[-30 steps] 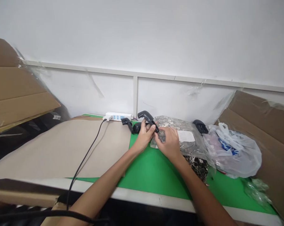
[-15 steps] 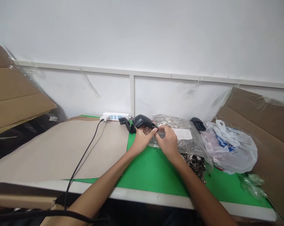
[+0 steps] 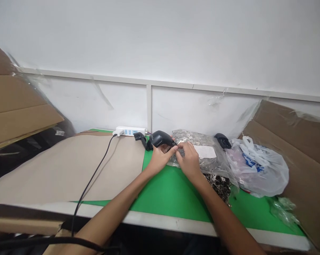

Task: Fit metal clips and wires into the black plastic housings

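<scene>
As the left hand [image 3: 161, 158] grips a black scanner [image 3: 160, 139], the right hand [image 3: 189, 160] pinches it.

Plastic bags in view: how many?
3: a clear bag of metal parts at centre, a white printed bag right of it, a crumpled clear bag further right. More may be hidden.

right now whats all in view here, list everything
handheld scanner: 1, black, in left hand
second scanner: 1, black, behind clear bag
plastic piece: 1, black, beside power strip
power strip: 1, white, at wall
cable: 1, black, over board sheet
board sheet: 1, beige, bench left
mat: 1, green, on bench
clear bag of small metal parts: 1, silvery, behind hands
plastic bag: 1, white with blue print, bench right
cardboard sheets: 2, brown, far left and right
left hand: 1, on scanner
right hand: 1, over clear bag
</scene>
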{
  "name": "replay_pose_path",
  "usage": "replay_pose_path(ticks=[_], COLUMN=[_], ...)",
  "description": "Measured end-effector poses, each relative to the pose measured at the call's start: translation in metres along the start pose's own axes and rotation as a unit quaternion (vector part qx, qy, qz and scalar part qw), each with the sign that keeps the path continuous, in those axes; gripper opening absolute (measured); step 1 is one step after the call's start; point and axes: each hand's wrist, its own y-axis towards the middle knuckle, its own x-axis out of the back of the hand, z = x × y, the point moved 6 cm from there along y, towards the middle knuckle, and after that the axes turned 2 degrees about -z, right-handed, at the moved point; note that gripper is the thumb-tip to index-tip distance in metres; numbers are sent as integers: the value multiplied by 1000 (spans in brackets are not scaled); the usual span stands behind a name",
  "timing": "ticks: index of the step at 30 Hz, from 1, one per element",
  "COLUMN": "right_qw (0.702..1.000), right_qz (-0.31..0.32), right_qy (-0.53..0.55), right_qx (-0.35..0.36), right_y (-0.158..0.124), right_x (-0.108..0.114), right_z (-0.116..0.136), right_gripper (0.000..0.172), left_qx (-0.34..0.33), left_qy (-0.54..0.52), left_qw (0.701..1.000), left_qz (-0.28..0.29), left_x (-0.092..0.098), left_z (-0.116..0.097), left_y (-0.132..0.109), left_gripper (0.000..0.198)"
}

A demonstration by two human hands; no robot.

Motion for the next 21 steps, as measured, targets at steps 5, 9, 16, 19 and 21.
replay_pose_path(ticks=[5, 9, 16, 19, 21], right_qw=[1000, 1000, 995, 992, 990], right_qz=[-11, -10, 5, 23, 32], right_qy=[2, -4, 11, 46, 65], right_qx=[5, -8, -97, -117, -120], right_y=[-1, 0, 1, 1, 1], right_x=[0, 0, -1, -3, -4], right_z=[1, 1, -7, -12, -15], right_gripper=[2, 5, 57, 73, 77], left_qx=[-5, -15, 82, 172, 227], left_qy=[-9, -11, -118, -188, -239], left_qw=[1000, 1000, 990, 967, 944], left_qz=[-2, -2, -6, 8, 21], left_x=[0, 2, 7, 6, 3], left_z=[1, -3, 1, 4, 4], left_y=[0, 1, 7, 10, 9], left_gripper=[93, 90, 72, 47, 41])
